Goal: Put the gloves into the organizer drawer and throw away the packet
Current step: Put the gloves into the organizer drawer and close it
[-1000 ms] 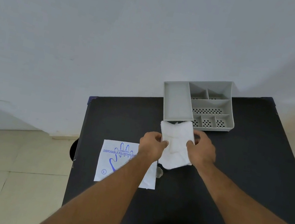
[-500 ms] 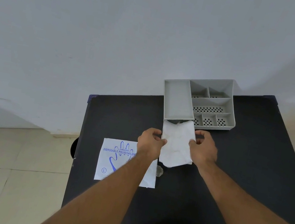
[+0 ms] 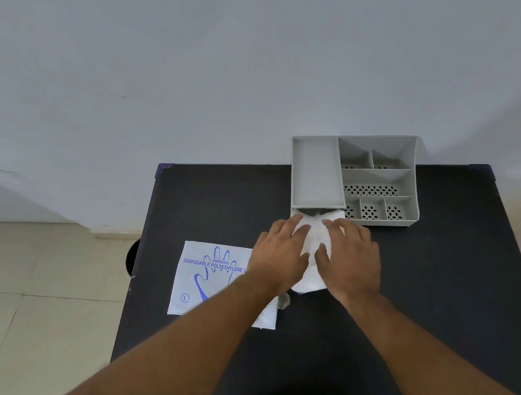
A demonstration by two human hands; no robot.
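A folded stack of white gloves (image 3: 314,238) lies on the black table (image 3: 443,299), its far edge touching the low opening at the front of the grey organizer (image 3: 315,172). My left hand (image 3: 280,253) and my right hand (image 3: 350,262) rest flat on top of the gloves, fingers pointing at the organizer, and cover most of the stack. The empty white packet (image 3: 203,277), printed with a blue hand and "DISPOSABLE POLYETHYLENE", lies flat to the left, partly under my left forearm.
The organizer stands at the table's far edge against a white wall, with several perforated compartments on its right. A small clear scrap (image 3: 284,300) lies by the packet's corner. A dark round object (image 3: 130,258) shows beyond the table's left edge, above tiled floor.
The gloves moved away from me, down onto the table and up to the organizer's front. My hands shifted from gripping their sides to lying flat on top.
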